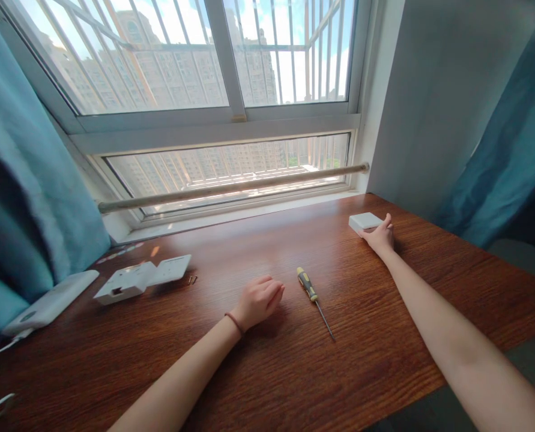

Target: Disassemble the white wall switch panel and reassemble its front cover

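My right hand (379, 236) reaches far across the wooden desk (267, 360) and its fingers touch the near edge of a small white square box (364, 222); whether they grip it is not clear. My left hand (259, 300) rests on the desk with its fingers loosely curled and nothing visible in it. A yellow-and-black screwdriver (311, 292) lies flat between the two hands, tip pointing toward me.
At the left lie an opened white plastic housing (127, 283) with its flat cover (170, 268) and two small screws (192, 279). A white power bank (51, 302) with a cable sits at the far left by a teal curtain (19, 198). The window is behind the desk.
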The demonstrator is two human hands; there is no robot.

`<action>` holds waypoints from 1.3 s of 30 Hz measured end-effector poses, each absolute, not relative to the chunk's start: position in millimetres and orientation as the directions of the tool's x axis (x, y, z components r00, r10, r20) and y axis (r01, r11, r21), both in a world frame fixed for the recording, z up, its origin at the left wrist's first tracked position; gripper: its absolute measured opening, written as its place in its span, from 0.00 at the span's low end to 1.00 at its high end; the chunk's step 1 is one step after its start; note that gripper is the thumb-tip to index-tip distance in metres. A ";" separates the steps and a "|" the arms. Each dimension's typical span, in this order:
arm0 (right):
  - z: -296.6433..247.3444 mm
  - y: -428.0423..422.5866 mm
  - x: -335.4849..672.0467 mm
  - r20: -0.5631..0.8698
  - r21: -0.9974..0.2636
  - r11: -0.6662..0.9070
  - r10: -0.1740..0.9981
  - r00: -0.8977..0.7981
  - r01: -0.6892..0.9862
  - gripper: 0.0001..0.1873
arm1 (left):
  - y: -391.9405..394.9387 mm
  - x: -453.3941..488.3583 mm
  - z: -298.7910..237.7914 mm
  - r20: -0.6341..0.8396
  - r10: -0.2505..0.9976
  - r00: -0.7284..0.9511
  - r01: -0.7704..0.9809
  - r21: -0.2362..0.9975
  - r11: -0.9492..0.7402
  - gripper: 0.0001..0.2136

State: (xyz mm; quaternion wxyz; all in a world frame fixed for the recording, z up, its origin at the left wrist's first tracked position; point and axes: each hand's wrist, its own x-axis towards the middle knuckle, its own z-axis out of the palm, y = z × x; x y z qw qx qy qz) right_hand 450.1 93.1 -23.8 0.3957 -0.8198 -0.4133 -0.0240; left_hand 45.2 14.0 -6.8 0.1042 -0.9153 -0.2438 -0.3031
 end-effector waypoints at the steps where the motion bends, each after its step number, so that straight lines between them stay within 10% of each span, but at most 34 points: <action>1: -22.1 90.7 449.2 0.373 -0.630 -0.340 0.656 0.656 0.698 0.59 | 13.8 44.9 -6.7 0.602 0.389 0.697 0.506 -0.029 -0.862 0.13; 7: -6.0 75.2 410.2 0.488 -0.711 0.105 0.786 0.379 0.695 0.58 | 14.4 48.0 -4.4 0.594 0.570 0.567 0.498 0.304 -0.812 0.07; 13: 11.1 40.0 312.4 0.497 -0.803 0.534 0.845 -0.197 0.263 0.55 | 21.3 47.3 -7.7 0.529 0.753 0.391 0.338 0.679 -0.652 0.32; 24: 28.2 6.6 282.8 0.335 -0.905 0.422 0.790 -0.513 0.059 0.52 | 18.8 49.4 -6.7 0.368 0.853 0.369 0.065 0.906 -0.419 0.38; 30: 22.7 10.9 275.5 0.138 -0.981 0.159 0.973 -0.183 0.108 0.30 | 5.8 61.5 2.9 0.410 0.910 0.063 0.168 0.894 -0.415 0.31; 39: 25.9 -19.5 243.7 0.188 -0.982 0.182 0.946 -0.263 -0.047 0.15 | -10.6 70.2 4.5 0.474 0.879 -0.056 0.341 0.836 -0.429 0.38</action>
